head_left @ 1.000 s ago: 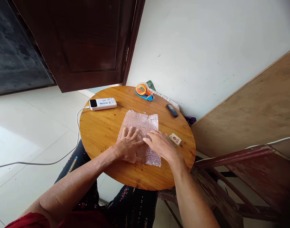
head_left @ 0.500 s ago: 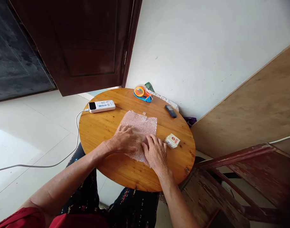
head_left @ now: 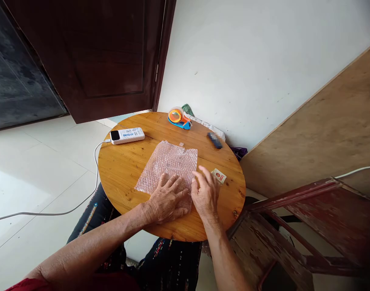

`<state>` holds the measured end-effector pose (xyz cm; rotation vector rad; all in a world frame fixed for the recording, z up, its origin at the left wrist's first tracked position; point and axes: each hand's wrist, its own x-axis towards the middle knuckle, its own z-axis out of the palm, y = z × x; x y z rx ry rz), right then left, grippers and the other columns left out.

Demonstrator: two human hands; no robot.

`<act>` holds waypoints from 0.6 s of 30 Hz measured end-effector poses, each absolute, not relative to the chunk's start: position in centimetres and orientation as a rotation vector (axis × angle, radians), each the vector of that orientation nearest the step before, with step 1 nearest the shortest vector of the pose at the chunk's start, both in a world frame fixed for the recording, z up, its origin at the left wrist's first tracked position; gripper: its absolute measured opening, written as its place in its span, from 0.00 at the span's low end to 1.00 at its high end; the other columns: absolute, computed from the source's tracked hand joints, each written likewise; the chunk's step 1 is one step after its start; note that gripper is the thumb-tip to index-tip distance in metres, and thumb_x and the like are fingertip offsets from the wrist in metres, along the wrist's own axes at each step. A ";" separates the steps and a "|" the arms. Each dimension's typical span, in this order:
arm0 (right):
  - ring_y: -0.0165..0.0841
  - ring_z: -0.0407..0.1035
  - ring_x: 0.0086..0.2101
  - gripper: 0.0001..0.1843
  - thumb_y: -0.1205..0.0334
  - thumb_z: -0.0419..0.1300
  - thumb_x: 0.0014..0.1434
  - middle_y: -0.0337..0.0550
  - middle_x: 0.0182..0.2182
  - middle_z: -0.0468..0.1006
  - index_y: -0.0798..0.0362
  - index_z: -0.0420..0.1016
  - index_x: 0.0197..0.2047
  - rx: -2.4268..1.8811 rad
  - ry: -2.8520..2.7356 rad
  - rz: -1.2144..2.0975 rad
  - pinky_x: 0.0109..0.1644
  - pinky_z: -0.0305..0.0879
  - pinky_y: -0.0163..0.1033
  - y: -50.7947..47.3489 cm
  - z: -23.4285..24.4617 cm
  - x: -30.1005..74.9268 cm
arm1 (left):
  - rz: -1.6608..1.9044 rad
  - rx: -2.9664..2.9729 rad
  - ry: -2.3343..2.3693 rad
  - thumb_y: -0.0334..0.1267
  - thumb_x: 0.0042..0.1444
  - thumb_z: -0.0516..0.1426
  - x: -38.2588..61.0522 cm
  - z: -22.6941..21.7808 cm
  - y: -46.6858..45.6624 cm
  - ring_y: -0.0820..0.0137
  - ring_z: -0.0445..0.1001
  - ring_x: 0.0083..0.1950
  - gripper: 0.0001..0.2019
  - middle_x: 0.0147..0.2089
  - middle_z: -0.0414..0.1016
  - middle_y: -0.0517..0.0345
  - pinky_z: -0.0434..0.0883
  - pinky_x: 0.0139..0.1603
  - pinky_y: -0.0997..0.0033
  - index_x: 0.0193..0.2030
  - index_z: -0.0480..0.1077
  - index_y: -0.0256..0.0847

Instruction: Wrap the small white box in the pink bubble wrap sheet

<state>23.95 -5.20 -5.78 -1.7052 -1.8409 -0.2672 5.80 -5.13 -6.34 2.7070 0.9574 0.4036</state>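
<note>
A sheet of pinkish bubble wrap lies spread on the round wooden table. My left hand rests flat on its near part, fingers spread. Just off the sheet's right edge is my right hand, its fingers apart and slightly curled, with nothing seen in them. Behind that hand, a small cream box with a red emblem shows only in part.
At the back of the table stands an orange and blue tape dispenser. A dark pixelated object lies at the back right. On the left is a white power bank with a cable. A worn wooden chair stands at right.
My left hand has moved toward me across the bubble wrap, uncovering its left part. My right hand has lifted off the sheet's right edge and now overlaps the small box.
</note>
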 end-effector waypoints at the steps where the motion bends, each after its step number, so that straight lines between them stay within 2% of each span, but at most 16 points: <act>1: 0.49 0.66 0.56 0.16 0.63 0.51 0.63 0.54 0.59 0.72 0.52 0.74 0.52 -1.740 -1.778 -0.311 0.57 0.60 0.54 -5.2 -5.4 24.5 | 0.402 2.712 0.957 0.59 0.62 0.53 5.8 -6.3 -5.1 0.42 0.52 0.73 0.32 0.72 0.56 0.38 0.46 0.68 0.24 0.68 0.62 0.43; 4: 0.55 0.63 0.58 0.28 0.56 0.56 0.60 0.59 0.63 0.66 0.54 0.66 0.62 -1.919 -1.597 -0.336 0.57 0.59 0.59 -5.2 -4.9 27.1 | 0.411 2.724 0.957 0.59 0.63 0.51 5.8 -6.1 -5.1 0.42 0.52 0.73 0.30 0.72 0.56 0.39 0.45 0.68 0.24 0.66 0.65 0.45; 6: 0.57 0.65 0.56 0.32 0.54 0.57 0.56 0.63 0.60 0.70 0.56 0.65 0.63 -2.045 -1.508 -0.250 0.55 0.60 0.61 -5.1 -5.3 29.3 | 0.427 2.728 0.966 0.59 0.63 0.51 5.9 -6.2 -5.1 0.42 0.52 0.73 0.30 0.71 0.57 0.39 0.46 0.68 0.24 0.65 0.66 0.46; 9: 0.54 0.70 0.49 0.31 0.51 0.59 0.52 0.58 0.49 0.78 0.55 0.70 0.58 -2.119 -1.409 -0.030 0.54 0.63 0.60 -5.2 -5.9 31.5 | 0.445 2.724 0.979 0.59 0.62 0.53 6.0 -6.4 -5.1 0.42 0.52 0.72 0.29 0.71 0.57 0.39 0.47 0.68 0.24 0.65 0.66 0.46; 11: 0.51 0.72 0.46 0.30 0.49 0.61 0.50 0.54 0.44 0.80 0.52 0.71 0.55 -2.044 -1.348 0.082 0.52 0.65 0.58 -5.4 -5.6 31.6 | 0.452 2.722 0.975 0.59 0.62 0.53 6.0 -6.5 -5.1 0.42 0.52 0.72 0.29 0.71 0.57 0.40 0.46 0.68 0.24 0.65 0.67 0.46; 14: 0.45 0.73 0.45 0.30 0.46 0.64 0.50 0.51 0.47 0.79 0.50 0.70 0.54 -1.765 -1.316 0.230 0.51 0.68 0.52 -5.4 -4.2 28.9 | 0.458 2.724 0.958 0.59 0.62 0.53 6.0 -6.3 -5.1 0.42 0.52 0.72 0.29 0.71 0.57 0.40 0.46 0.68 0.24 0.65 0.67 0.46; 18: 0.39 0.75 0.43 0.26 0.50 0.65 0.53 0.46 0.48 0.80 0.48 0.68 0.54 -1.448 -1.508 0.575 0.49 0.70 0.44 -3.9 -2.6 23.5 | 0.458 2.723 0.971 0.59 0.62 0.53 6.0 -6.2 -5.0 0.42 0.50 0.73 0.30 0.71 0.57 0.42 0.45 0.68 0.24 0.66 0.65 0.47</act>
